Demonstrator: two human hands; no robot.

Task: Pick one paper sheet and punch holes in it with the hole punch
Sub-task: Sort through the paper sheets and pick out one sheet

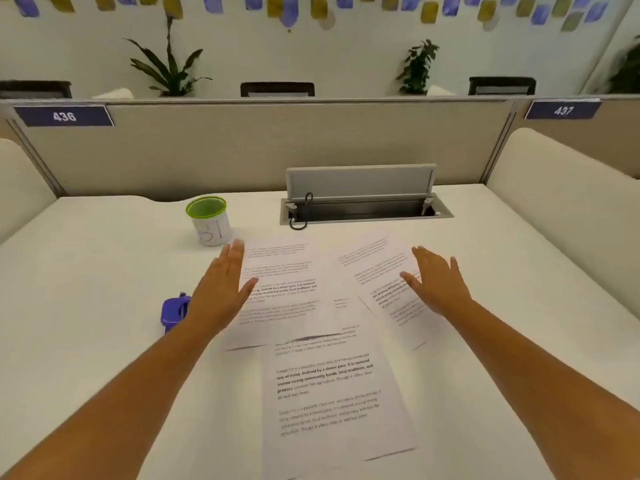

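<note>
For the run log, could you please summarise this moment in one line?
hands: left, right open, empty | sheets: untouched | punch: idle

A smooth white desk top (104,271) is seen under three white paper sheets (332,393) printed with grey and bold black text. A small purple plastic hole punch (173,311) is shown, and a white cup with a bright green rim (207,220). Navy number plates (64,116) are lettered in white on a beige fabric partition (242,147). The pale wall (311,46) is patterned with purple and mustard patches.
</note>
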